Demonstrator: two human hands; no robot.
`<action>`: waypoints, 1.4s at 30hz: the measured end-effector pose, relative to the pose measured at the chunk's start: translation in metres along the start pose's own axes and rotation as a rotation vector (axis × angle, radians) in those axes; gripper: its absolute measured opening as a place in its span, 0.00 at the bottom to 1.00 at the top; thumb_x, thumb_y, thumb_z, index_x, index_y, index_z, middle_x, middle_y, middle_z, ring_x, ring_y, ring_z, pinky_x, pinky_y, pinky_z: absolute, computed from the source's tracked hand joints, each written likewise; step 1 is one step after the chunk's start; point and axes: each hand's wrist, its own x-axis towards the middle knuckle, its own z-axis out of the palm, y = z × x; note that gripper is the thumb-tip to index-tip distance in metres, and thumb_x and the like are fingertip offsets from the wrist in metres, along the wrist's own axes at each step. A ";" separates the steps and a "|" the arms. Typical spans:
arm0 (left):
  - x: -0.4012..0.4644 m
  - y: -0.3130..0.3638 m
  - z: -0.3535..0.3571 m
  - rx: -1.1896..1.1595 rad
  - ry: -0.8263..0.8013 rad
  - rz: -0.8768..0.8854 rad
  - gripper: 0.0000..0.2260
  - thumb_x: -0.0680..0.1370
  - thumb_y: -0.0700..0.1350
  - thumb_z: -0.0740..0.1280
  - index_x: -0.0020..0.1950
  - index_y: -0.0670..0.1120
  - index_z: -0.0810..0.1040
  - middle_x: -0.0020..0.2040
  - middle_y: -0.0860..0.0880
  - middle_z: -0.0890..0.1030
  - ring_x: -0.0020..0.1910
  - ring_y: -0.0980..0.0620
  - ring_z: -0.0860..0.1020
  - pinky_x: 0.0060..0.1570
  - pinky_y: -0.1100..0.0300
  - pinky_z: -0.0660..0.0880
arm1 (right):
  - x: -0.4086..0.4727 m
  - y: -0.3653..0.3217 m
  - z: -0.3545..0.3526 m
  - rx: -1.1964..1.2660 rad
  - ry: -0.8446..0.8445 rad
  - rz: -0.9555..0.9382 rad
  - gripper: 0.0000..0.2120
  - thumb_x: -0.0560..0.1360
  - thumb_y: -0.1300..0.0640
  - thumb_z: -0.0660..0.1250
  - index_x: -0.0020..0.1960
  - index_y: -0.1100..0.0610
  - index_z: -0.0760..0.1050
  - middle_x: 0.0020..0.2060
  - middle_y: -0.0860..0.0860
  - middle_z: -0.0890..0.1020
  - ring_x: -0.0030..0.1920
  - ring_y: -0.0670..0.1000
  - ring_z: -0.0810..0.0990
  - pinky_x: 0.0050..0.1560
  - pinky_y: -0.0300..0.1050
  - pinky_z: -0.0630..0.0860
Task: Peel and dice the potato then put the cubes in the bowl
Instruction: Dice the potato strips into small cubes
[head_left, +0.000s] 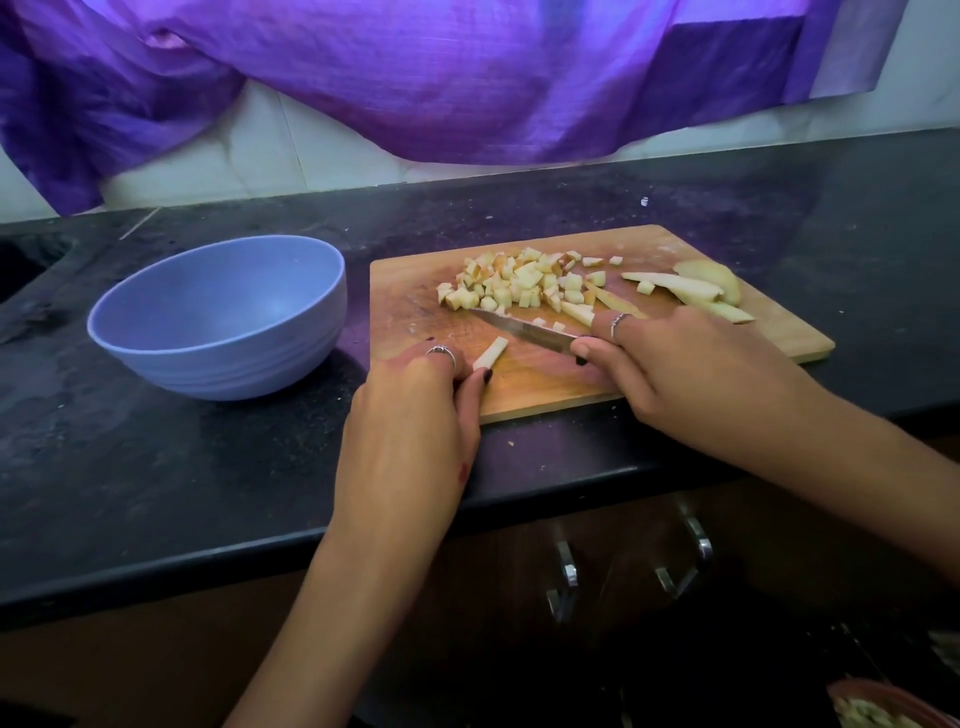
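A wooden cutting board (545, 384) lies on the dark counter. A heap of potato cubes (519, 285) sits at its far middle, and several uncut potato slices (696, 288) lie at the far right. My left hand (415, 410) pinches one potato stick (490, 354) near the board's front left. My right hand (670, 369) grips a knife (524, 328) whose blade points left toward the cubes, flat over the board. An empty blue bowl (156, 322) stands left of the board.
Purple cloth (415, 78) hangs over the tiled wall behind the counter. The counter's front edge (260, 551) runs below my hands, with cabinet handles (566, 571) under it. A reddish dish (883, 706) shows at the bottom right corner.
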 end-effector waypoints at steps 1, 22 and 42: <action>0.000 0.000 0.000 0.000 0.002 -0.001 0.12 0.79 0.52 0.64 0.49 0.45 0.82 0.45 0.47 0.82 0.44 0.46 0.79 0.46 0.48 0.77 | 0.000 -0.002 0.000 0.014 -0.003 -0.008 0.17 0.78 0.39 0.45 0.43 0.46 0.67 0.43 0.52 0.76 0.41 0.54 0.77 0.34 0.47 0.64; 0.000 0.003 -0.001 -0.029 -0.007 -0.028 0.11 0.79 0.50 0.65 0.51 0.45 0.82 0.46 0.47 0.82 0.45 0.50 0.79 0.49 0.54 0.77 | 0.005 -0.006 0.000 0.028 -0.068 -0.013 0.22 0.79 0.40 0.45 0.53 0.50 0.73 0.44 0.53 0.75 0.36 0.49 0.71 0.38 0.47 0.67; -0.002 0.001 -0.004 -0.073 0.004 -0.030 0.12 0.78 0.50 0.66 0.55 0.45 0.82 0.49 0.47 0.83 0.48 0.50 0.79 0.54 0.52 0.76 | 0.006 -0.017 -0.016 0.042 -0.116 0.000 0.22 0.80 0.40 0.44 0.53 0.52 0.71 0.56 0.58 0.75 0.46 0.56 0.76 0.42 0.48 0.69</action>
